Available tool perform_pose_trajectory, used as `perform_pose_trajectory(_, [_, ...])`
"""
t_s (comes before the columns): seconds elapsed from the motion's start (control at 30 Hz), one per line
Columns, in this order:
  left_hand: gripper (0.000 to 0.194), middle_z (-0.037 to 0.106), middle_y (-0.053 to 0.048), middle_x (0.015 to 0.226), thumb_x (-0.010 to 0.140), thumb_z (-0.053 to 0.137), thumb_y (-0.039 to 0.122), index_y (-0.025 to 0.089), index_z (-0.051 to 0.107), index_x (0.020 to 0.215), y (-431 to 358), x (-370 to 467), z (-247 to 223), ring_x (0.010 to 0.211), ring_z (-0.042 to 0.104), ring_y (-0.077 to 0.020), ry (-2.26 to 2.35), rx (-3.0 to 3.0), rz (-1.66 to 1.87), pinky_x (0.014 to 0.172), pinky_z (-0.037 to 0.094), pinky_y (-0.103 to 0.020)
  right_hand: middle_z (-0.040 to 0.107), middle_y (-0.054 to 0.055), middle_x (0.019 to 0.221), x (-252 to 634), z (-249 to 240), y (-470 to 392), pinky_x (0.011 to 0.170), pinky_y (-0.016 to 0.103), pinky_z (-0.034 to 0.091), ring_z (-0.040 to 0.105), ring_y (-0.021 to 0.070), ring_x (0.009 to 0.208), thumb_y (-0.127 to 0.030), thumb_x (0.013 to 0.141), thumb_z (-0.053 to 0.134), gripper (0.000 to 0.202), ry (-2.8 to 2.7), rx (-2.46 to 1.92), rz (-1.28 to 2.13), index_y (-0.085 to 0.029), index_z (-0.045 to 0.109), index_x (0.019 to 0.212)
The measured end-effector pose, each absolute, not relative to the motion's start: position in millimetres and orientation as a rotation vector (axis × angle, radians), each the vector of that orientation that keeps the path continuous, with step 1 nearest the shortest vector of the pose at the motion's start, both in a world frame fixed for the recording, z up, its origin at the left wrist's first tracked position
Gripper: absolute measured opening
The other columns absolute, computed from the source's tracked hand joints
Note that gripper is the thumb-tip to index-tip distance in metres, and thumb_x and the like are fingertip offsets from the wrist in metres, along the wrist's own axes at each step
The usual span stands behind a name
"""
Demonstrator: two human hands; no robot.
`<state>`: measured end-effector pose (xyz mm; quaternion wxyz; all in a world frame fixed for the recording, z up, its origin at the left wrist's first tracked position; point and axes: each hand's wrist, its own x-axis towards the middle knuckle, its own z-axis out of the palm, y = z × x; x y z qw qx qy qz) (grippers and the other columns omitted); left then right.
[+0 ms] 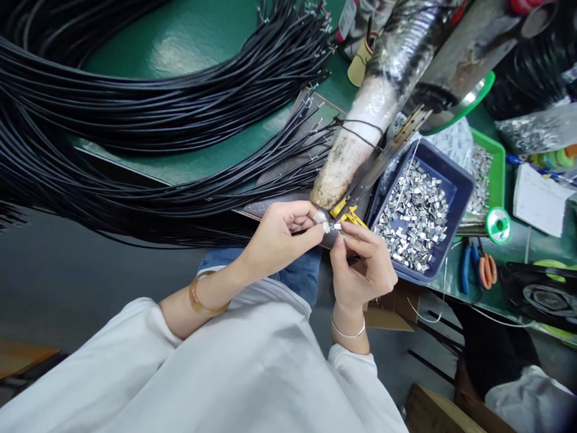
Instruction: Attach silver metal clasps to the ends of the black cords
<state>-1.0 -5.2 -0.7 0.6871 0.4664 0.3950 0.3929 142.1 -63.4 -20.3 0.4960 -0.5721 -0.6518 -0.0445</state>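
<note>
My left hand (288, 228) pinches the end of a black cable, close to the table's front edge. At its fingertips a small silvery metal connector (334, 227) shows, and my right hand (362, 264) pinches that piece from the other side. Both hands nearly touch around it. Just beyond the fingers lies a yellow part (354, 216). Right of my right hand stands a dark blue bin (456, 174) with many small metal connectors (417, 210) in it. Long bundles of black cables (180, 111) stretch from the left, their stripped ends toward the middle.
A plastic-wrapped tube (360, 126) slants down over the green table (202, 39). Behind the blue bin is a green bin (496, 162). Pliers with blue and orange handles (487, 270), a solder spool (498, 225), paper (541, 198) and a black fan (545, 297) are at the right.
</note>
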Motion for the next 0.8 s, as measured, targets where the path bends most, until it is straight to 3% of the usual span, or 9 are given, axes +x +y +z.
perform_pose_trajectory(0.13, [0.011,0.050,0.005,0.059,0.070,0.072,0.010,0.014,0.061,0.071,-9.0,-5.0,-0.8,0.053,0.040,-0.0044,0.867,1.027,0.875,0.050,0.033,-0.016,0.077,-0.001,0.089,146.7,-16.7,-65.4,0.060,0.022,0.059,0.076,0.0135,0.080,-0.009,0.087,0.069,0.015,-1.507,-1.405,0.055,-0.023,0.064,0.092])
perform_pose_trajectory(0.33, [0.013,0.053,0.004,0.059,0.071,0.073,0.010,0.014,0.061,0.067,-14.0,-10.1,-1.6,0.054,0.044,-0.0051,0.818,1.072,0.846,0.051,0.037,-0.016,0.077,0.000,0.093,153.8,1.6,-71.1,0.072,0.029,0.061,0.075,0.0145,0.082,-0.008,0.084,0.073,0.018,-1.720,-1.365,0.033,-0.023,0.064,0.086])
perform_pose_trajectory(0.6, [0.007,0.064,0.000,0.065,0.075,0.073,0.016,0.012,0.069,0.071,-16.0,-14.0,-2.2,0.059,0.054,-0.0071,0.800,1.120,0.869,0.056,0.045,-0.017,0.068,-0.004,0.083,158.6,-0.6,-67.4,0.047,0.019,0.046,0.060,0.0069,0.057,-0.014,0.090,0.066,0.014,-1.428,-1.301,0.535,-0.022,0.056,0.085])
perform_pose_trajectory(0.7, [0.007,0.064,0.000,0.064,0.074,0.073,0.016,0.012,0.068,0.071,-14.1,-14.0,-2.1,0.058,0.054,-0.0067,0.818,1.108,0.911,0.056,0.045,-0.016,0.067,-0.004,0.085,157.9,-1.0,-66.6,0.043,0.018,0.046,0.061,0.0064,0.056,-0.011,0.088,0.067,0.014,-1.260,-1.277,0.400,-0.022,0.059,0.086])
perform_pose_trajectory(0.8, [0.006,0.062,0.002,0.062,0.074,0.072,0.015,0.012,0.067,0.071,-12.3,-13.3,-1.8,0.056,0.052,-0.0058,0.810,1.094,0.917,0.054,0.043,-0.016,0.073,-0.001,0.091,151.1,-2.4,-69.2,0.051,0.021,0.053,0.071,0.0115,0.074,-0.009,0.086,0.071,0.015,-1.351,-1.349,0.224,-0.022,0.064,0.086])
